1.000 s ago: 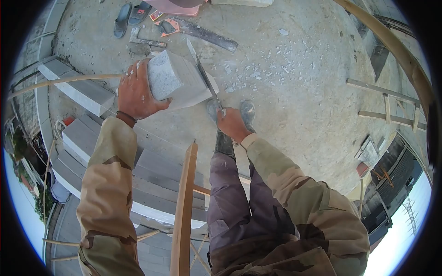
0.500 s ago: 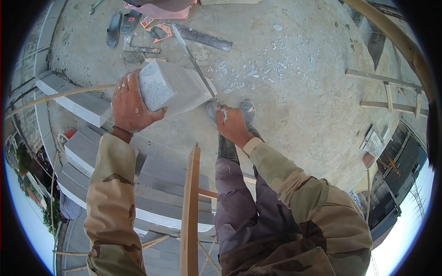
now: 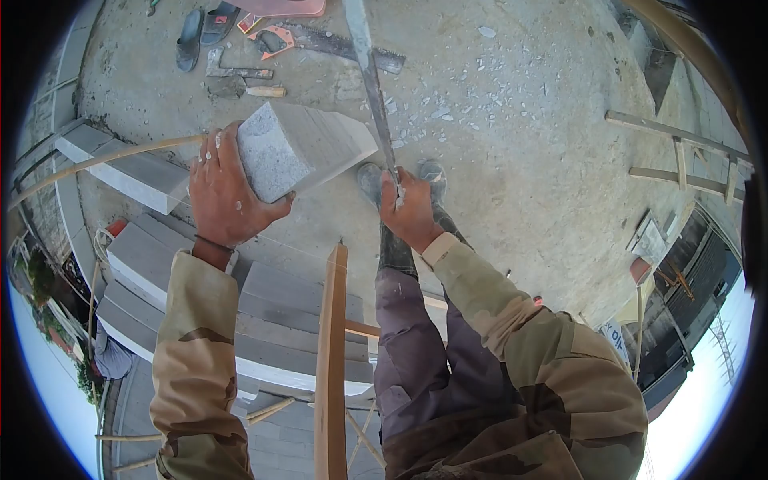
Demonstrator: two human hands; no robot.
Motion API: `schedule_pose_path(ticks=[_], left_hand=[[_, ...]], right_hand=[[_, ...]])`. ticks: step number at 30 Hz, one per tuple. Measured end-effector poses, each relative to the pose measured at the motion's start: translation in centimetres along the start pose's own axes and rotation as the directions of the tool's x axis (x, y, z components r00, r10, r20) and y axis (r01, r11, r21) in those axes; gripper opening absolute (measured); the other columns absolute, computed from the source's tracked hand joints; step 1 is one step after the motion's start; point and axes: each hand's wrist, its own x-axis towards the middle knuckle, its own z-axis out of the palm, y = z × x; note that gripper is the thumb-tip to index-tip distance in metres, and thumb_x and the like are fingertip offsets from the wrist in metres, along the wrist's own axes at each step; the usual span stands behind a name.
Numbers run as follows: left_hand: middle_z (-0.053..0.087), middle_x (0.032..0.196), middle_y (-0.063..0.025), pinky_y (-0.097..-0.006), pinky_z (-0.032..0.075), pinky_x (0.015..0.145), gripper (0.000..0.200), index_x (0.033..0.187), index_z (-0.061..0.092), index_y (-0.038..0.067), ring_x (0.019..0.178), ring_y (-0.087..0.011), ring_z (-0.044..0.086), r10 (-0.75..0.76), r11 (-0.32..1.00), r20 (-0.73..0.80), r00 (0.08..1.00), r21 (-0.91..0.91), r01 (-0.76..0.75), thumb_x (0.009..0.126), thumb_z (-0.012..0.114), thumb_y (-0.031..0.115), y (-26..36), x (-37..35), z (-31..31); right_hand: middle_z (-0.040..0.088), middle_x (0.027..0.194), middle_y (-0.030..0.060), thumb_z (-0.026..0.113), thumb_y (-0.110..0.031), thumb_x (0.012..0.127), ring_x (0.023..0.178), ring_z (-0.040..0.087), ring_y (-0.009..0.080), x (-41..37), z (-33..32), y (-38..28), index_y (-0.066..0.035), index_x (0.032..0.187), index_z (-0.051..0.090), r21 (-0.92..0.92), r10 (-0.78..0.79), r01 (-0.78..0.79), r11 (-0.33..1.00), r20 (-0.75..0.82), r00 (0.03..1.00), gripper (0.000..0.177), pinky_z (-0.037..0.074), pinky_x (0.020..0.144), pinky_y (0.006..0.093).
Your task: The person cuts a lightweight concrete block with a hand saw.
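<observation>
Pale block (image 3: 320,146): upper centre-left of the frame, set at a slant; its speckled, rough end faces lower left and its smoother side runs right to a narrow corner. What carries it is hidden.
Left hand (image 3: 230,190): against the block's left end, fingers and thumb spread wide, thumb at the lower edge; whether this grip squeezes or only steadies, I cannot tell. White flecks dot the skin.
Long blade (image 3: 371,84): upper centre, pointing to the top edge, passing just beside the block's right corner in the picture; contact there cannot be told.
Right hand (image 3: 410,211): centre of the frame, grip closed around the blade's lower end.
Boots (image 3: 433,178): dark and dusty, centre, beyond the right hand.
White chips (image 3: 476,100): scattered over the concrete floor (image 3: 528,216), upper centre-right.
Tools: upper left of centre, on the floor, a saw (image 3: 348,50) with an orange handle, an L-shaped tool (image 3: 240,73) and a trowel (image 3: 265,92) with a pale handle.
Sandals (image 3: 189,42): a dark pair, upper left.
Grey blocks (image 3: 148,246): stacked in rows, left and lower left.
Wooden post (image 3: 330,360): lower centre, between the camouflage sleeves (image 3: 196,328).
Wooden frame (image 3: 680,164): right edge.
</observation>
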Motion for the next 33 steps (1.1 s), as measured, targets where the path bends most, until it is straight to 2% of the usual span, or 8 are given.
schedule_pose_path(ticks=[4, 8, 10, 16, 20, 22, 25, 33], left_hand=[[0.055, 0.134, -0.0243, -0.0579, 0.044, 0.105, 0.109, 0.147, 0.041, 0.002, 0.127, -0.0449, 0.054, 0.003, 1.0, -0.032, 0.999, -0.004, -0.003, 0.058, 0.093, 0.038, 1.2, -1.3, -0.2], [0.055, 0.133, -0.0245, -0.0594, 0.044, 0.106, 0.109, 0.146, 0.043, 0.003, 0.127, -0.0451, 0.054, -0.031, 0.999, 0.011, 0.999, -0.008, 0.031, 0.057, 0.094, 0.038, 2.4, -2.4, 0.1], [0.055, 0.134, -0.0247, -0.06, 0.043, 0.107, 0.109, 0.146, 0.043, 0.003, 0.127, -0.0454, 0.054, -0.039, 0.999, 0.012, 0.999, 0.004, 0.039, 0.056, 0.094, 0.038, 2.3, -3.1, 0.6], [0.054, 0.133, -0.0243, -0.0615, 0.043, 0.107, 0.11, 0.147, 0.043, 0.003, 0.126, -0.0453, 0.054, -0.021, 1.0, -0.008, 1.0, -0.007, 0.021, 0.057, 0.094, 0.04, 3.5, -3.5, 0.1], [0.054, 0.135, -0.0249, -0.0615, 0.043, 0.107, 0.11, 0.147, 0.043, 0.003, 0.128, -0.0458, 0.054, -0.05, 0.998, 0.058, 0.997, -0.021, 0.051, 0.057, 0.094, 0.041, 3.7, -4.3, 0.7], [0.054, 0.136, -0.0254, -0.0616, 0.043, 0.107, 0.11, 0.147, 0.043, 0.002, 0.129, -0.0462, 0.053, -0.045, 0.999, 0.035, 0.998, -0.016, 0.046, 0.058, 0.094, 0.041, 3.3, -4.3, 0.7], [0.054, 0.137, -0.0253, -0.0623, 0.042, 0.107, 0.109, 0.146, 0.044, 0.002, 0.13, -0.0462, 0.053, -0.041, 0.999, 0.026, 0.999, -0.023, 0.042, 0.058, 0.094, 0.041, 3.6, -4.0, 0.5], [0.054, 0.136, -0.0243, -0.0631, 0.042, 0.108, 0.112, 0.148, 0.042, 0.002, 0.131, -0.0453, 0.052, -0.042, 0.999, 0.024, 0.999, 0.018, 0.042, 0.057, 0.095, 0.04, 3.9, -4.7, 0.8]], right_hand=[[0.067, 0.076, 0.0314, 0.063, -0.021, 0.1, 0.07, 0.067, 0.0505, -0.8, 2.7, 6.1, 0.008, 0.092, 0.069, -0.379, 0.223, -0.115, 0.918, 0.254, 0.941, 0.031, 0.054, 0.067, 0.0558], [0.066, 0.075, 0.0319, 0.062, -0.022, 0.1, 0.069, 0.067, 0.0509, -1.9, -0.7, 2.6, 0.008, 0.09, 0.069, -0.2, 0.143, -0.094, 0.975, 0.243, 0.959, 0.033, 0.054, 0.066, 0.057], [0.065, 0.07, 0.0321, 0.062, -0.024, 0.101, 0.067, 0.067, 0.051, -1.8, -1.9, 0.1, 0.008, 0.083, 0.068, 0.077, -0.003, 0.003, 0.997, 0.0, 1.0, 0.038, 0.054, 0.065, 0.0576], [0.064, 0.068, 0.0316, 0.063, -0.02, 0.1, 0.065, 0.065, 0.0513, -1.0, 0.2, 3.1, 0.011, 0.09, 0.069, -0.242, 0.139, -0.076, 0.967, 0.257, 0.956, 0.033, 0.053, 0.062, 0.0552], [0.065, 0.069, 0.0305, 0.061, -0.018, 0.102, 0.062, 0.065, 0.0499, -1.3, -1.9, 0.3, 0.01, 0.084, 0.068, -0.07, 0.163, -0.151, 0.986, 0.227, 0.96, 0.034, 0.051, 0.059, 0.0536], [0.063, 0.068, 0.0329, 0.062, -0.019, 0.102, 0.063, 0.065, 0.051, -1.6, -1.3, 0.5, 0.011, 0.079, 0.065, 0.083, -0.081, 0.084, 0.993, -0.044, 0.996, 0.038, 0.051, 0.059, 0.054], [0.062, 0.065, 0.03, 0.062, -0.018, 0.103, 0.06, 0.064, 0.0492, -2.6, 1.6, 6.2, 0.01, 0.082, 0.065, -0.27, 0.091, -0.023, 0.963, 0.24, 0.967, 0.035, 0.049, 0.057, 0.0517], [0.064, 0.069, 0.0312, 0.063, -0.021, 0.101, 0.067, 0.065, 0.0526, -2.4, 0.2, 3.2, 0.009, 0.088, 0.068, -0.068, 0.029, -0.022, 0.997, 0.106, 0.994, 0.033, 0.052, 0.065, 0.0581]])
